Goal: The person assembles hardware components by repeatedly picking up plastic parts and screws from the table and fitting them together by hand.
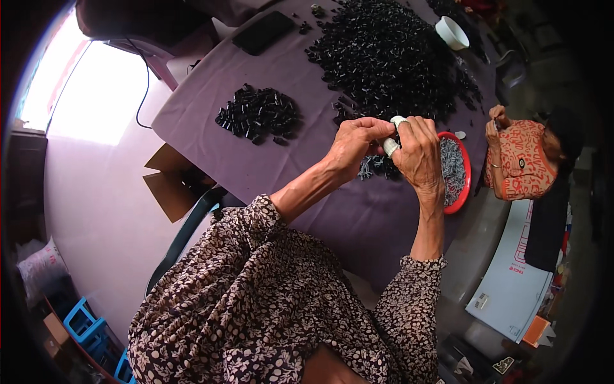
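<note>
My left hand (354,146) and my right hand (420,157) meet over the table, fingertips pinched together. White wraps cover the right thumb (391,148) and a right fingertip (398,120). Whatever lies between the fingers is small and mostly hidden; a dark bit shows there. Below the hands is a small group of black and grey pieces (374,168), partly covered by them. Just right of my right hand stands a red basin (466,182) filled with small grey pieces (451,165). Beyond the hands spreads a large heap of small, shiny black parts (384,61).
A smaller heap of black parts (259,114) lies left on the purple tablecloth (256,169). A dark phone (263,33) and a white cup (452,33) are farther back. Another person (524,160) sits at the right. An open cardboard box (167,182) is beside the table.
</note>
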Available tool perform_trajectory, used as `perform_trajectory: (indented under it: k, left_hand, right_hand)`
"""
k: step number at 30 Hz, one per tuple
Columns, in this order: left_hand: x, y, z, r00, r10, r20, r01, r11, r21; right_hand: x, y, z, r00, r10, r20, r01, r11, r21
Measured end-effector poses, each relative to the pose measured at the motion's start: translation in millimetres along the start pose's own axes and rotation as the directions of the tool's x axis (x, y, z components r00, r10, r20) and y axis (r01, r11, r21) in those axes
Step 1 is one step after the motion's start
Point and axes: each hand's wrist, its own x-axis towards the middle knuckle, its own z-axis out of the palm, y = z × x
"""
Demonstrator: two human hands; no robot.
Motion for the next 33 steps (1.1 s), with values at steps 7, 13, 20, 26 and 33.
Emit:
perform_trajectory:
  k: [7, 13, 20, 26, 33]
  left_hand:
    - [3.7, 0.8, -0.4, 0.998, -0.065, -0.023, 0.063, 0.996, -0.064]
    - [6.6, -0.8, 0.8, 0.992, -0.111, 0.06, 0.117, 0.988, -0.102]
    - [10.3, -1.6, -1.6, 0.995, -0.065, 0.072, 0.061, 0.997, 0.055]
    - [8.4, -12.0, -6.4, 0.997, -0.06, 0.044, 0.058, 0.998, 0.039]
    - [0.8, -26.4, -6.5, 0.993, -0.107, 0.043, 0.102, 0.989, 0.104]
  right_hand:
    - [-3.8, 11.4, 8.7, 0.998, -0.029, -0.057, 0.036, 0.993, 0.11]
    - [-11.6, 17.9, 7.3, 0.997, -0.007, -0.08, 0.014, 0.996, 0.088]
    - [-12.7, 18.3, 11.2, 0.998, -0.009, -0.061, 0.013, 0.998, 0.063]
    - [-14.3, 9.3, 11.1, 0.999, 0.011, -0.051, -0.008, 0.998, 0.061]
    - [-39.4, 9.7, 22.5, 0.998, 0.064, -0.007, -0.063, 0.991, 0.118]
